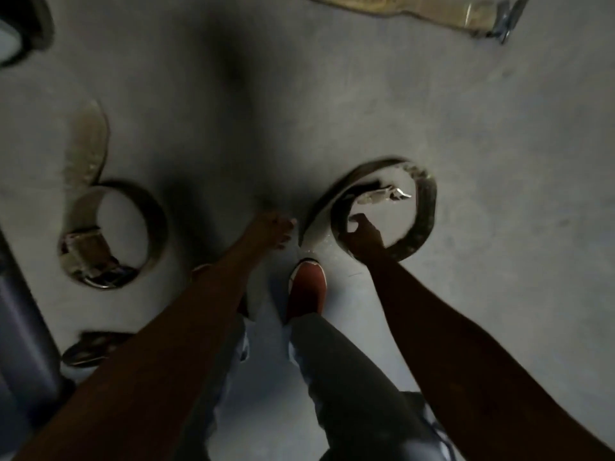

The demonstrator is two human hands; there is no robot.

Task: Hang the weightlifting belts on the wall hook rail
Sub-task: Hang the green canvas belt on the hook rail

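I look straight down at a grey floor. A dark coiled belt (pixel 422 207) with a metal buckle lies right of centre, and my right hand (pixel 362 234) grips its near edge. Just left of that coil my left hand (pixel 278 229) hangs with loosely curled fingers, holding nothing. A second belt (pixel 113 227), pale inside with a shiny buckle, lies coiled at the left with its tail running away from me. A third belt (pixel 86 349) peeks out at the lower left, partly hidden by my left arm. A tan belt (pixel 442 11) lies flat at the top right. No hook rail is visible.
My red shoe (pixel 307 287) stands on the floor between my arms, close to the gripped belt. A dark upright post or piece of equipment (pixel 23 344) fills the left edge. A dark round object (pixel 23 28) sits in the top left corner.
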